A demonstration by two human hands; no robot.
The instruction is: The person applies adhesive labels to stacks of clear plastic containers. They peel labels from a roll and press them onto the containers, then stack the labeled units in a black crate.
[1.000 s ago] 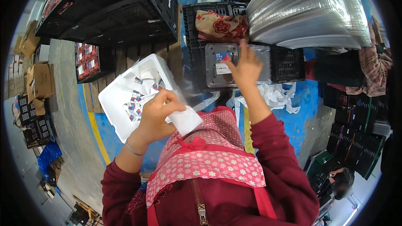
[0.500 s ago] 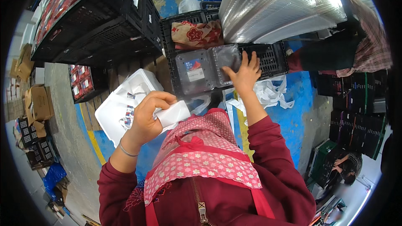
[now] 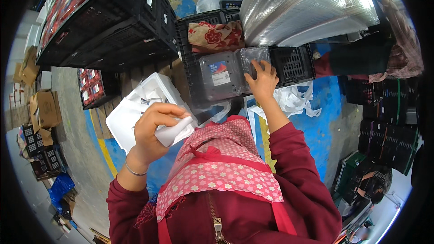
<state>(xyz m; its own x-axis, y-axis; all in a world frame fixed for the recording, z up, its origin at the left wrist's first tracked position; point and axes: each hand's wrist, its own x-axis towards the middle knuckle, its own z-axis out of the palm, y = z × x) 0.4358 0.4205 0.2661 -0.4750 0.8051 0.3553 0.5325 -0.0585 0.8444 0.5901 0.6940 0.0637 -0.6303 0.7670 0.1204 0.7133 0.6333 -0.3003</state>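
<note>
My left hand is closed around a curled piece of white paper, just over a white foam box. On a black crate ahead of me lies an opened clear plastic clamshell box. A coloured label shows on its left half. My right hand rests over the right half, fingers spread and bent, the tips at the plastic. A folded beige cloth with red flowers lies behind the clamshell.
A tall stack of clear plastic clamshells stands at the back right. Black crates with red packs rise on the left. White strips lie on the blue floor, right of the crate. Another person's sleeve reaches in from the right.
My right hand has come left and down onto the clamshell's right half, its fingers more bent. The clamshell sits slightly further right. My left hand has turned a little with the white paper.
</note>
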